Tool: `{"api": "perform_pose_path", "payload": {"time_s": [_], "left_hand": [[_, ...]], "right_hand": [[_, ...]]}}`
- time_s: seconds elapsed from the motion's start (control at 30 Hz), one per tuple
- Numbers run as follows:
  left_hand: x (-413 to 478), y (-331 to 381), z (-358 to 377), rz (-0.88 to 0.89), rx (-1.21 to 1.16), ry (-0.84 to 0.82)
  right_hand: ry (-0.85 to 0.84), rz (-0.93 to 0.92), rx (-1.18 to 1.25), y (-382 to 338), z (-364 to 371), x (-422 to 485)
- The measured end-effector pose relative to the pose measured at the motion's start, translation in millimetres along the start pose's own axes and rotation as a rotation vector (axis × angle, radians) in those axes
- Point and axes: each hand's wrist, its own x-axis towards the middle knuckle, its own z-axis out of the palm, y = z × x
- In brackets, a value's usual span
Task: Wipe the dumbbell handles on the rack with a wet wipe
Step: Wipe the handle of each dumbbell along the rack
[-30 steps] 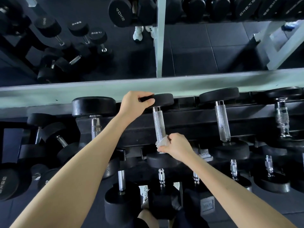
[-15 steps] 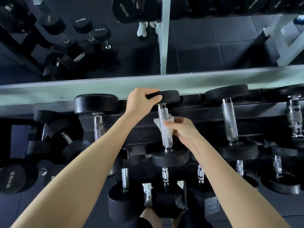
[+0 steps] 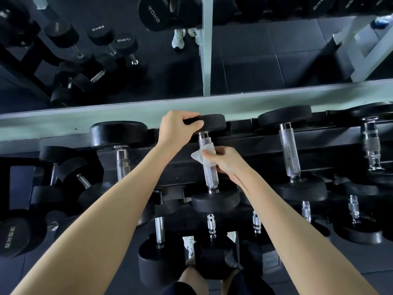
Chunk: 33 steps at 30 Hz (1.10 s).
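While wiping mid-handle, location: dumbbell (image 3: 214,202) on top tier of rack (image 3: 251,151), handle (image 3: 210,175) pointing away from viewer.
Left hand (image 3: 177,126): clamped on far head (image 3: 214,122), thumb at rim; steadies against rolling.
Right hand (image 3: 226,162): fingers curled round handle, pinching wipe (image 3: 204,153) against upper half.
Wipe: thin, limp, presumably damp; bunches easily, needs firm wrap.
Handle: knurled steel, rigid, grippy; likely drags on wipe.
Weight: judged heavy; best left racked, turned by head.
Hold points: head for steadying, bare lower handle for next pass.
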Motion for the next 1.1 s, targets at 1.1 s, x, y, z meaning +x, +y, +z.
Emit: {"api": "perform_pose_path", "payload": {"time_s": [1.1], "left_hand": [[-74.3,-86.8,-128.1,0.003,0.336,0.366]], "right_hand": [[0.183,-0.247,-0.122,2.0,114.6,-61.6]]}}
